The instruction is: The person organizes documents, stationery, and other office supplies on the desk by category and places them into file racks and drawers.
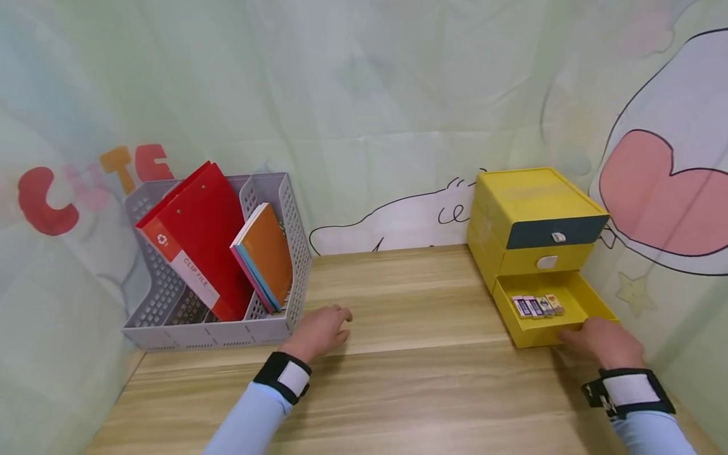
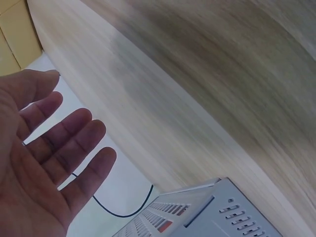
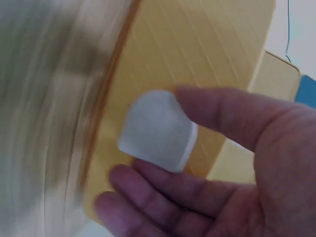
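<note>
At the right, my right hand (image 1: 610,344) is at the front of the pulled-out bottom drawer (image 1: 537,337) of a small yellow drawer cabinet (image 1: 540,189). The right wrist view shows its thumb and fingers pinching the white drawer knob (image 3: 159,129) by its edges. Inside the drawer, several small boxed erasers (image 1: 536,306) lie in a row toward the left. My left hand (image 1: 318,333) holds nothing, hovering over the table beside the grey file rack (image 1: 222,333). In the left wrist view its fingers (image 2: 94,173) are loosely extended, palm showing.
In the grey rack lean a red clip file (image 1: 210,246) and several thin notebooks (image 1: 270,256), the front one orange. Two more drawers, a dark one (image 1: 534,234) and a yellow one (image 1: 517,261), are closed above the pulled-out drawer. A printed cloth (image 1: 387,95) hangs behind the wooden table (image 1: 398,392).
</note>
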A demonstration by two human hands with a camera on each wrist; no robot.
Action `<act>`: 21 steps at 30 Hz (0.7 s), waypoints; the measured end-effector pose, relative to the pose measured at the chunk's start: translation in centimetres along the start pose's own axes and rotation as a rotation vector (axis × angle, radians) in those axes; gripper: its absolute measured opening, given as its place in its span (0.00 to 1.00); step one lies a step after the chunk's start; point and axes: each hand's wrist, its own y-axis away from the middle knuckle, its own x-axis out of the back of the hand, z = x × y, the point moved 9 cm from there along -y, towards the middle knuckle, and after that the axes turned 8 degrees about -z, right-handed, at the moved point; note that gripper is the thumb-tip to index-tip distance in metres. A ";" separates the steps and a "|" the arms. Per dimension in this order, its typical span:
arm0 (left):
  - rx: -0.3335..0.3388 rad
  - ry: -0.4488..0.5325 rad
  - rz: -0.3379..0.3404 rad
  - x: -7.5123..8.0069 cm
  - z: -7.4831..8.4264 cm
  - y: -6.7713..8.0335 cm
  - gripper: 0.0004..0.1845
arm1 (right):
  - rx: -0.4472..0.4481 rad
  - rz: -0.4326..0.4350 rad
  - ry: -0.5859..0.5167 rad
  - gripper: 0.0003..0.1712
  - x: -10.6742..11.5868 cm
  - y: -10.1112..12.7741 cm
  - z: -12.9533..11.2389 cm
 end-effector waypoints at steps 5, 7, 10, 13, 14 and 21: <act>0.004 0.013 -0.037 -0.6 0.4 0.2 0.14 | 0.024 0.048 -0.054 0.34 0.6 -3.0 -0.7; -0.004 0.023 -0.047 -0.9 0.9 0.2 0.14 | 0.029 0.079 -0.086 0.34 1.0 -4.1 -0.6; -0.015 0.022 -0.062 -1.3 1.6 0.4 0.15 | 0.038 0.121 -0.124 0.35 1.5 -5.3 -0.4; -0.032 0.023 -0.067 -1.8 2.3 0.6 0.14 | 0.012 0.120 -0.145 0.36 1.5 -5.9 0.2; -0.039 0.025 -0.066 -1.9 2.5 0.6 0.14 | -0.002 0.120 -0.142 0.37 1.5 -5.9 0.4; -0.012 0.068 -0.056 -2.2 2.2 0.1 0.14 | -0.028 0.167 -0.113 0.38 1.5 -5.3 0.5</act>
